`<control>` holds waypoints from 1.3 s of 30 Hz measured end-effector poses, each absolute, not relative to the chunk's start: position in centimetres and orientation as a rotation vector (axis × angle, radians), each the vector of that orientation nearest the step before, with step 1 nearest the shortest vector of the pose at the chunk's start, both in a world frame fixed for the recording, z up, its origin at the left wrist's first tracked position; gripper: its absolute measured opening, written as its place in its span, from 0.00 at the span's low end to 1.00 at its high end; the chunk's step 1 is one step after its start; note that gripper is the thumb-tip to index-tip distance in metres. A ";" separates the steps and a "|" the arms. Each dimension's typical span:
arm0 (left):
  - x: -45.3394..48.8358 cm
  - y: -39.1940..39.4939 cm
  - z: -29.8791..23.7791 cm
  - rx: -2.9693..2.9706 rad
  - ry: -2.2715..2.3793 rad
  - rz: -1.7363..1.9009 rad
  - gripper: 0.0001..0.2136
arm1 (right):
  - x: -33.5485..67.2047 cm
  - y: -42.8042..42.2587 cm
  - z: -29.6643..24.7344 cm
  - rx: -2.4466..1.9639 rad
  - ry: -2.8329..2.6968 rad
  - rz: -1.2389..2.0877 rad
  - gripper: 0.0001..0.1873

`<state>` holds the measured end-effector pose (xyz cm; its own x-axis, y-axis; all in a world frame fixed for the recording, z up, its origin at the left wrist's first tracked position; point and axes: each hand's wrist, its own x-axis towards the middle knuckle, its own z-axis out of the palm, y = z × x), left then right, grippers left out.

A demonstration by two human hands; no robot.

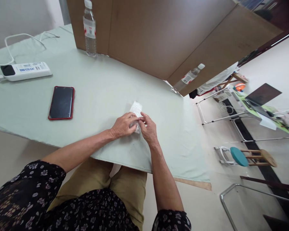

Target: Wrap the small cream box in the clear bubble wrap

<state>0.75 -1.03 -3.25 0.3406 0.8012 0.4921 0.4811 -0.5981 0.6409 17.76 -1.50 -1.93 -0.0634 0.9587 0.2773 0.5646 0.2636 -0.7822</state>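
A small white packet [136,107], which looks wrapped in clear, wrinkled plastic, lies on the pale green tablecloth [98,93] near the front edge of the table. My left hand [124,125] is over its left side, with thumb and fingers closed around it. From the right, my right hand [148,129] pinches at the packet's middle, thumb and fingertips close together. The fingertips of both hands nearly meet there. The packet's far end shows beyond my fingers and a clear crinkled end below them; its contents cannot be made out.
A red-cased phone [61,103] and a white power strip [30,71] with cables lie to the left. Water bottles stand by a large cardboard panel [144,35] at the back: one bottle [89,35] left, another bottle [189,78] right. Stools [239,156] are off to the right.
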 end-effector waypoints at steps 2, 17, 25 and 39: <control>0.8 -0.9 -3.5 2.258 1.136 1.148 0.13 | 18.2 -1.3 -2.0 -1.408 -1.666 0.647 0.22; 0.8 -0.6 -4.0 2.326 1.078 1.213 0.08 | 17.0 3.0 -1.6 -1.477 -1.255 1.238 0.19; 0.7 -0.4 -4.1 2.281 1.091 1.189 0.09 | 16.7 2.2 -2.2 -1.276 -1.272 1.141 0.12; 0.7 -0.3 -3.9 2.273 1.067 1.158 0.09 | 15.8 3.1 -2.3 -1.227 -1.066 1.345 0.23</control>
<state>0.72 -0.35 -3.86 0.3739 0.7662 0.5227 0.4580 -0.6425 0.6143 15.75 3.09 -2.27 -0.0009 0.9918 -0.1276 -0.1026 -0.1270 -0.9866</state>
